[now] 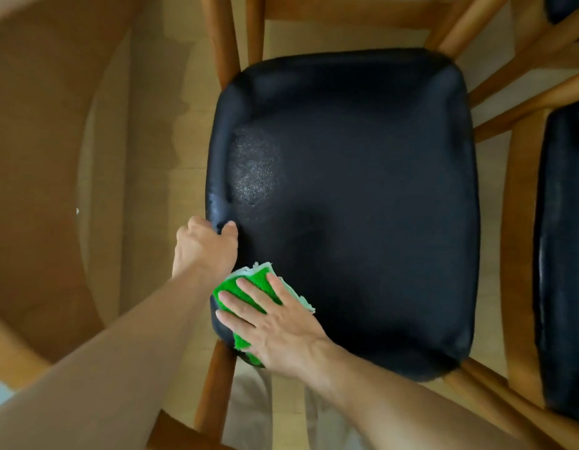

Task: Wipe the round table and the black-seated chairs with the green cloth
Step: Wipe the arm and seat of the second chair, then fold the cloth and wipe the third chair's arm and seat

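Note:
A wooden chair with a black padded seat [363,206] fills the middle of the view, seen from above. My left hand [203,245] grips the seat's left edge, thumb on top. My right hand [275,323] lies flat, fingers spread, pressing the folded green cloth [249,284] onto the seat's near left corner. A dull, speckled patch shows on the seat's left side, above my left hand. The round wooden table [31,157] curves along the left of the view.
A second black-seated chair [564,254] stands close at the right, its wooden frame almost touching the first. More chair legs and another black seat corner show at the top right. Light wood floor lies between table and chair.

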### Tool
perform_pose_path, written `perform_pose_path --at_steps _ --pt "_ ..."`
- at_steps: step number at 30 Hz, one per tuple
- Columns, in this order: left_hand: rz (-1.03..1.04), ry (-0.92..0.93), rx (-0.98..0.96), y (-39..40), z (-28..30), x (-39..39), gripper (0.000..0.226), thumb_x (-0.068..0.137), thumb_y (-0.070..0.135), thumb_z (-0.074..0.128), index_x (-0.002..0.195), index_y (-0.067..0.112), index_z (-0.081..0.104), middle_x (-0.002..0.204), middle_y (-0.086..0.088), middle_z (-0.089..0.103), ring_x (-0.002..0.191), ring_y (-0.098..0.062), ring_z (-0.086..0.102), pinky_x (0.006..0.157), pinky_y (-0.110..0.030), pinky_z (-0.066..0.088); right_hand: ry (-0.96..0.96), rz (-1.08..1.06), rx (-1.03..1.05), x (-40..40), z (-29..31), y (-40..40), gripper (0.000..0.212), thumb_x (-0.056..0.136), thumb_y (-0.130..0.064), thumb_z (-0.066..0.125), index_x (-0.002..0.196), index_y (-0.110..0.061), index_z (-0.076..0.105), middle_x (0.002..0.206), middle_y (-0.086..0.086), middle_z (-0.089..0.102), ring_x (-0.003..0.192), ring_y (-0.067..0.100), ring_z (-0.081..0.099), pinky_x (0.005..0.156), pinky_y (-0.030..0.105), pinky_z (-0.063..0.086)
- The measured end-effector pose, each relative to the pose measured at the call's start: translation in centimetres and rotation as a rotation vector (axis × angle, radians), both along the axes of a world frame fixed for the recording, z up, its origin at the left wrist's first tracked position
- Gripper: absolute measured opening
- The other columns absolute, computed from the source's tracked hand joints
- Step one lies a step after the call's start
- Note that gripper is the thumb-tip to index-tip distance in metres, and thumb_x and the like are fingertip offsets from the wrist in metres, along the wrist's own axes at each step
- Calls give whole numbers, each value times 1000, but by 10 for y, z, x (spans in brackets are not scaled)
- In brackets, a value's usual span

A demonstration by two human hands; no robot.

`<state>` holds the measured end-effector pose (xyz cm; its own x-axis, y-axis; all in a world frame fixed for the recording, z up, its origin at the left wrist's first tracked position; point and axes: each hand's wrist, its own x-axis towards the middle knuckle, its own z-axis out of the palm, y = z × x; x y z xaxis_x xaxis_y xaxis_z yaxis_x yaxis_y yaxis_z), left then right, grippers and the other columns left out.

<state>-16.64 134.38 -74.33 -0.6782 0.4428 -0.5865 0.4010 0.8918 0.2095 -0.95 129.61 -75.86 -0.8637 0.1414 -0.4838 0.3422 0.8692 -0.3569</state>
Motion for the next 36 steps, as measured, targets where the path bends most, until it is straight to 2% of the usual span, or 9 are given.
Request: perform_pose_path --at_steps 5,9,13,17,20,23,28,33,36 --pt "-152 -76 -83 -10 6 26 27 90 44 52 96 19 57 93 -5 56 90 -29 56 72 -28 40 -99 100 -29 67 4 9 66 102 -49 32 154 -35 -7 161 -7 -21 147 29 -21 109 55 -25" --pt "-265 -161 -147 -27 11 50 20 89 40 51 91 21 56 85 2 56 72 -17 53 63 -26 41 -195 -9 50 130 19 27 99 72 -67 67 154 -33 21 161 -7 17 146 27 23 115 54 24" --pt "-456 -336 -300 -42 24 75 28 92 37 49 104 13 58 102 -5 63 87 -22 59 72 -30 46 -422 -431 17 162 28 42 120 87 -52 62 136 -29 -45 150 -11 -41 140 19 -31 118 41 3" --pt "-595 -425 -305 -37 59 89 36 94 33 44 112 7 61 111 -15 65 101 -30 62 76 -32 48 -313 -784 -103 133 58 50 77 96 -12 47 156 -25 0 164 -9 -2 149 14 16 108 33 40" --pt "-643 -371 -215 -28 99 86 38 96 34 43 124 10 55 124 -11 60 114 -27 55 90 -30 43 -194 -1050 -231 102 93 56 57 101 -24 44 154 -27 24 158 -4 31 133 24 46 102 36 43" --pt "-620 -332 -90 -18 139 72 44 89 34 55 129 16 52 128 -6 57 118 -24 53 91 -27 41 4 -1217 -404 73 144 60 34 100 -43 48 133 -35 53 113 0 68 98 24 64 86 40 53" --pt "-415 -651 177 -16 204 56 54 59 27 75 110 25 57 110 5 64 103 -13 60 93 -33 49 304 -1404 -564 55 228 58 22 100 -32 51 113 -23 66 95 4 71 85 20 66 78 36 53" --pt "-282 -839 215 -15 258 48 21 69 31 76 76 22 59 83 2 68 78 -11 62 65 -24 46 385 -1601 -730 60 282 34 24 102 -34 47 108 -21 66 96 1 74 87 18 70 84 39 55" --pt "-350 -910 161 -15 286 49 21 75 36 73 84 20 62 92 -3 73 85 -15 68 76 -29 52 433 -1697 -761 58 300 22 23 102 -37 46 106 -26 66 100 2 73 91 20 70 89 47 54"
